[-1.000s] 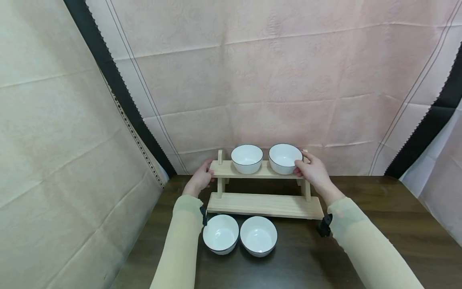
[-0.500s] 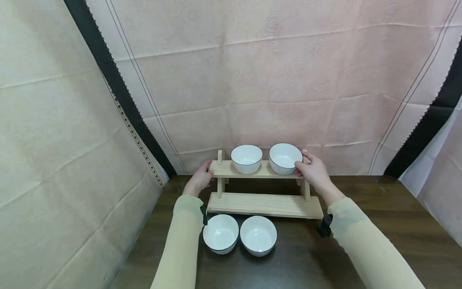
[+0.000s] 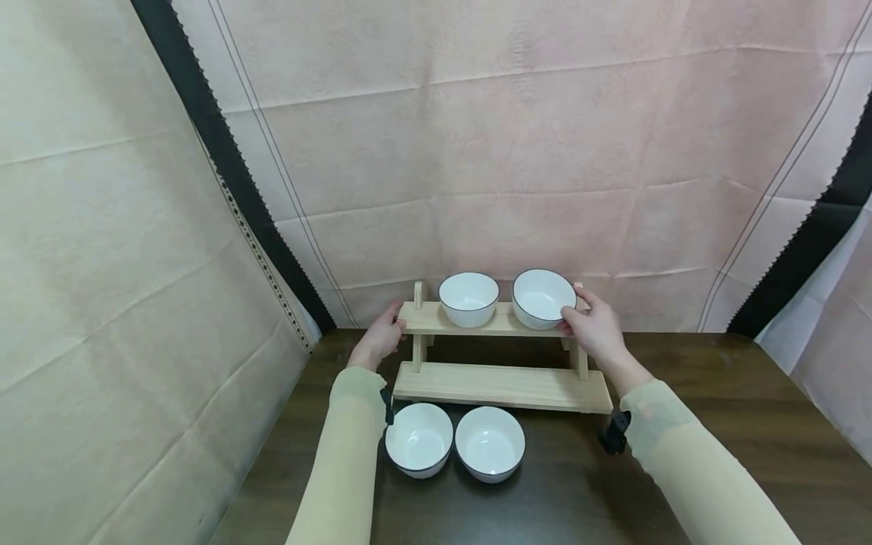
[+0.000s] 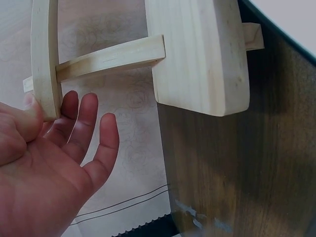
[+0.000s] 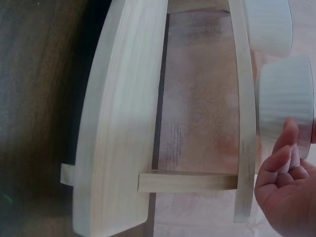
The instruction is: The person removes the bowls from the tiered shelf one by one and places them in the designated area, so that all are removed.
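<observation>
A two-tier wooden display rack (image 3: pixel 504 384) stands on the table. On its upper shelf sit two white bowls with dark rims, a left bowl (image 3: pixel 468 300) and a right bowl (image 3: pixel 543 298). My right hand (image 3: pixel 594 327) grips the right bowl by its right side, thumb at the near rim; in the right wrist view, fingertips (image 5: pixel 290 129) lie against its wall. At the other end, my left hand (image 3: pixel 378 338) pinches the upper shelf's left edge, thumb (image 4: pixel 30 114) on one face and fingers around the other side.
Two more white bowls, one on the left (image 3: pixel 418 440) and one on the right (image 3: pixel 490 444), stand side by side in front of the rack, close to the left forearm. Behind the dark wooden table (image 3: pixel 565 484) hangs a pale fabric wall (image 3: pixel 545 151).
The right bowl has shifted very slightly to the right along the upper shelf with my right hand, widening the gap between the upper bowls. My left hand keeps its hold on the shelf.
</observation>
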`<state>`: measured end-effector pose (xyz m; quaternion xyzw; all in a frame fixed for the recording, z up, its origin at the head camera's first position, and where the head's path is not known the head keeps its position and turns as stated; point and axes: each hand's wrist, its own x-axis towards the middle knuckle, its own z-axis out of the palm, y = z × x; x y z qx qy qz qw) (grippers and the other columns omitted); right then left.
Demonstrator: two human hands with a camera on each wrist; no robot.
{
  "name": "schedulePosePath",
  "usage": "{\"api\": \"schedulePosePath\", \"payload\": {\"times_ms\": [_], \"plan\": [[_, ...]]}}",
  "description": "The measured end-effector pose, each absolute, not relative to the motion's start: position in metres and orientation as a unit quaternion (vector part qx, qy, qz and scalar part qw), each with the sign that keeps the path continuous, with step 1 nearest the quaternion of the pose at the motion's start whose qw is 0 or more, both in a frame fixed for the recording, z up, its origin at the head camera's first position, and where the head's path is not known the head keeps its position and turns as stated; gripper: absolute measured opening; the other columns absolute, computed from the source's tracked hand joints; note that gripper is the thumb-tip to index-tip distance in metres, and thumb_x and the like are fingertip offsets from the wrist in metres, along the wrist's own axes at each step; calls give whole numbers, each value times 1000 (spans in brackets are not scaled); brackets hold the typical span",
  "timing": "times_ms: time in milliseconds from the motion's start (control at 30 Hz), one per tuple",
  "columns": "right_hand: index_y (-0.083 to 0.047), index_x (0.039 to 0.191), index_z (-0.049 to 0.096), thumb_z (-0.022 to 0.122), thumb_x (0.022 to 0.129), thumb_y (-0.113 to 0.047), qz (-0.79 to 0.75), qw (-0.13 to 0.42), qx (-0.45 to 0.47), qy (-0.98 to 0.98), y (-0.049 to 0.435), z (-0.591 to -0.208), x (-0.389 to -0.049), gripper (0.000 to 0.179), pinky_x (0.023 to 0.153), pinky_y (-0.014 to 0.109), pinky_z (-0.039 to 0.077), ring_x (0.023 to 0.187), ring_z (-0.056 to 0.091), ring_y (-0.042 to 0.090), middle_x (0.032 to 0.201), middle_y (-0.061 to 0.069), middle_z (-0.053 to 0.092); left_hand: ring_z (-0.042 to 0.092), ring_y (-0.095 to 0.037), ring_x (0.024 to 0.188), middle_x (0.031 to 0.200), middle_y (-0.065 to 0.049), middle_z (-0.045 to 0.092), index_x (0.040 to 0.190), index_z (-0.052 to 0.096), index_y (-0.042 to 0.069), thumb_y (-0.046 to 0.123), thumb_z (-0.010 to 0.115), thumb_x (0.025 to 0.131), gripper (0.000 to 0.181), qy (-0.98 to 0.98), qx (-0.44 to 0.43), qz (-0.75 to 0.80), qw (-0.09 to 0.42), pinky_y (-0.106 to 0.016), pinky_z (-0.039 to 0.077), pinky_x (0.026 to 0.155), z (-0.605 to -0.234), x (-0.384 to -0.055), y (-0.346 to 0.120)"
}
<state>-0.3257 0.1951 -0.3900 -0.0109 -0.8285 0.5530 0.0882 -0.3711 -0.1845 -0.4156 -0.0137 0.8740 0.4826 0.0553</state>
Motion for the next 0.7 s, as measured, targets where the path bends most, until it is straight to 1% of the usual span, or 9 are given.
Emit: {"api": "schedulePosePath", "payload": {"times_ms": [167,300,400,467,600,700], "plan": [[-10,147,27,48,88,-14,565,101,-17,-819,194,-394,-321,63,68,28,56,68,67,12,83,13,69,53,-30,110,139,-13,42,150,19,27,20,34,102,51,874,-15,482,57,-44,44,85,-415,-370,-184],[-13,147,30,46,89,-14,573,109,-30,-812,193,-397,-316,60,67,23,54,74,68,18,87,14,68,52,-31,114,141,-12,40,150,18,29,21,34,102,51,869,-20,490,64,-45,42,87,-415,-369,-184],[-15,147,30,44,90,-13,588,113,-36,-800,192,-399,-313,58,65,21,52,76,67,21,85,12,67,51,-31,115,142,-11,39,150,17,30,22,33,102,51,869,-21,490,66,-47,42,90,-415,-368,-184],[-15,147,30,44,91,-12,605,115,-35,-787,192,-400,-310,57,64,20,52,75,66,19,83,9,66,51,-32,116,143,-11,38,149,17,31,22,33,102,51,869,-20,490,66,-49,41,92,-415,-367,-184],[-14,147,30,42,92,-10,635,114,-30,-763,191,-401,-306,56,62,19,51,69,62,11,78,1,64,50,-33,118,144,-10,37,149,16,34,22,32,102,51,869,-20,489,68,-52,40,95,-414,-366,-183],[-13,147,28,42,93,-10,660,104,-36,-743,191,-400,-301,56,62,19,50,66,59,7,75,-2,63,49,-33,119,146,-11,36,150,15,32,22,31,102,51,869,-18,490,69,-53,39,97,-414,-366,-183]]}}
